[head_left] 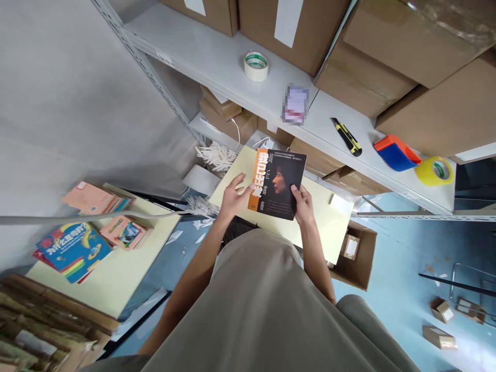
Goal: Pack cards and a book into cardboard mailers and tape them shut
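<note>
A dark book (284, 178) with an orange spine-side strip and a face on its cover is held above the pale yellow table (321, 212). My right hand (304, 206) grips its right edge, thumb on the cover and the other fingers behind it. At the left edge is my left hand (234, 196), its fingers apart and its thumb tip close to the orange strip; whether it touches the book I cannot tell. The book's underside is hidden.
A shelf (217, 57) ahead carries masking tape (256, 66), a utility knife (346, 137), a blue-orange tape dispenser (397, 152), yellow tape (434, 171) and cardboard boxes (368, 77). Book stacks (77, 250) lie on a left table. An open carton (362, 258) stands right.
</note>
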Motion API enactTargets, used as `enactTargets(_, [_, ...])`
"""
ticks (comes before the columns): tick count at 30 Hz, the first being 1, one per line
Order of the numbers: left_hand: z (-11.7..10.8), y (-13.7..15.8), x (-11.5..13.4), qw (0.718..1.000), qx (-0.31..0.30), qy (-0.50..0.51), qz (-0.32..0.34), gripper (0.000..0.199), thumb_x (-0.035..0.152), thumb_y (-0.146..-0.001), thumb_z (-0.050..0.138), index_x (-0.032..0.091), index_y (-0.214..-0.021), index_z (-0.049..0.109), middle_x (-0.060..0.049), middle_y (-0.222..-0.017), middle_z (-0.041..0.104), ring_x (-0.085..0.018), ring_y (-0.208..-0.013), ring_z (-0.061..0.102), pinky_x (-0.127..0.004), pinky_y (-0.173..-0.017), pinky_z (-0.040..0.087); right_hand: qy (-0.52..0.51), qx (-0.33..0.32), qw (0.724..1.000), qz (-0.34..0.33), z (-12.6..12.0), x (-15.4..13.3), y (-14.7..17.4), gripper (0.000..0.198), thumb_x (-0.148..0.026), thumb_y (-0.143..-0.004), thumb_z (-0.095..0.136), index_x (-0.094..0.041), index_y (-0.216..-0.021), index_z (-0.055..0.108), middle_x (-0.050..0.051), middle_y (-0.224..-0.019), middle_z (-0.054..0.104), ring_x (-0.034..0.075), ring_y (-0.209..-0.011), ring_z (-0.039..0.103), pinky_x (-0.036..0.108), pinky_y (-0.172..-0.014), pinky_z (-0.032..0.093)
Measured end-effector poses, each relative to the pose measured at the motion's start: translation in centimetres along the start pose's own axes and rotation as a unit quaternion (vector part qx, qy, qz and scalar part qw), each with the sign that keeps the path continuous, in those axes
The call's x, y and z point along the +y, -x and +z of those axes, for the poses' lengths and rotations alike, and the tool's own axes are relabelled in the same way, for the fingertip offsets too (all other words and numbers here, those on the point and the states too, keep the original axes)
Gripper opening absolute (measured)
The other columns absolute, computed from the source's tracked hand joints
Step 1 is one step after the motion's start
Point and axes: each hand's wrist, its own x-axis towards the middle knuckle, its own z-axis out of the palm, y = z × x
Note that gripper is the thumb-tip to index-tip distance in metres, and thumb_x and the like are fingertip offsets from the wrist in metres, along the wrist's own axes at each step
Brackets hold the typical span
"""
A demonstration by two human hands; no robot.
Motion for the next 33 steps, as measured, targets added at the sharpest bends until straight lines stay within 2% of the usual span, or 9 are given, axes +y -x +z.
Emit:
enactTargets(3, [-1.5,-0.5,0.3,0.990,-0.092,0.087,-0.062,0.078,0.082,-0.084,0.089,0.016,-0.126,0.086,-0.020,-0.134,0.084,-0.037,-0.130,0.078,-0.052,-0.119,0.059,-0.031,-0.025,0.999,0.021,-1.5,-0.4,0.5,0.061,-0.075,-0.083,0.090,-0.026,-0.117,0.078,0.005,-0.110,0.089,0.028,-0.099,0.084,0.042,-0.091,0.069])
enactTargets(6, [-1.1,0.2,1.3,0.979,-0.150,0.115,-0.071,0.067,0.075,-0.078,0.097,0.018,-0.113,0.089,-0.014,-0.118,0.088,-0.033,-0.114,0.082,-0.047,-0.111,0.062,-0.049,-0.030,0.998,0.033,-1.9,-0.3,0.8,0.060,-0.073,-0.080,0.094,-0.026,-0.113,0.079,0.004,-0.102,0.089,0.027,-0.091,0.084,0.042,-0.087,0.070])
enactTargets(11, [0.0,1.1,2.2,0.982,-0.143,0.107,-0.057,0.066,0.071,-0.073,0.101,0.018,-0.110,0.089,-0.011,-0.112,0.088,-0.029,-0.104,0.080,-0.040,-0.098,0.063,-0.042,-0.051,0.997,0.036,-2.5,-0.2,0.7,0.063,-0.077,-0.080,0.093,-0.025,-0.113,0.079,0.005,-0.101,0.089,0.032,-0.105,0.085,0.045,-0.093,0.071])
enactTargets(17, [-0.2,1.1,2.7,0.986,-0.138,0.081,-0.038,0.062,0.065,-0.074,0.103,0.018,-0.112,0.090,-0.012,-0.115,0.088,-0.028,-0.104,0.079,-0.037,-0.095,0.062,-0.005,-0.085,0.996,0.011,-3.6,-1.2,0.6,0.061,-0.076,-0.081,0.094,-0.025,-0.113,0.084,0.005,-0.108,0.089,0.032,-0.114,0.082,0.046,-0.099,0.069])
enactTargets(20, [-0.4,0.8,2.6,0.991,-0.120,0.050,-0.017,0.060,0.065,-0.073,0.103,0.018,-0.109,0.091,-0.011,-0.111,0.088,-0.029,-0.101,0.078,-0.037,-0.091,0.062,0.015,-0.092,0.995,-0.021,-3.9,-1.7,0.6,0.058,-0.075,-0.082,0.095,-0.025,-0.111,0.087,0.004,-0.111,0.089,0.032,-0.118,0.080,0.048,-0.109,0.065])
enactTargets(24, [-0.7,0.2,2.2,0.996,-0.092,0.008,0.021,0.049,0.060,-0.071,0.103,0.020,-0.098,0.092,-0.007,-0.099,0.088,-0.029,-0.092,0.078,-0.039,-0.085,0.064,0.027,-0.089,0.994,-0.051,-4.4,-2.3,0.7,0.054,-0.072,-0.076,0.101,-0.026,-0.103,0.090,0.006,-0.118,0.089,0.035,-0.130,0.077,0.054,-0.121,0.058])
enactTargets(26, [-0.9,0.1,2.3,0.995,-0.077,0.007,0.057,0.039,0.054,-0.075,0.100,0.021,-0.095,0.092,-0.008,-0.100,0.088,-0.030,-0.095,0.081,-0.042,-0.089,0.066,0.037,-0.118,0.991,-0.059,-4.8,-2.7,0.9,0.050,-0.070,-0.073,0.104,-0.030,-0.100,0.092,0.006,-0.129,0.088,0.036,-0.141,0.073,0.056,-0.127,0.054])
enactTargets(29, [-0.9,0.6,2.7,0.990,-0.060,0.002,0.124,0.020,0.042,-0.084,0.087,0.023,-0.092,0.092,-0.011,-0.111,0.088,-0.030,-0.110,0.083,-0.046,-0.107,0.065,0.058,-0.170,0.980,-0.086,-5.3,-2.8,1.3,0.040,-0.070,-0.076,0.103,-0.036,-0.094,0.093,0.005,-0.144,0.083,0.035,-0.157,0.063,0.058,-0.138,0.044])
enactTargets(33, [-0.7,1.5,3.2,0.987,-0.047,-0.018,0.150,0.015,0.034,-0.086,0.076,0.026,-0.085,0.089,-0.009,-0.115,0.088,-0.028,-0.115,0.082,-0.049,-0.113,0.063,0.059,-0.174,0.975,-0.124,-5.3,-2.4,1.7,0.033,-0.072,-0.084,0.098,-0.040,-0.089,0.092,0.003,-0.146,0.083,0.033,-0.161,0.060,0.065,-0.141,0.038])
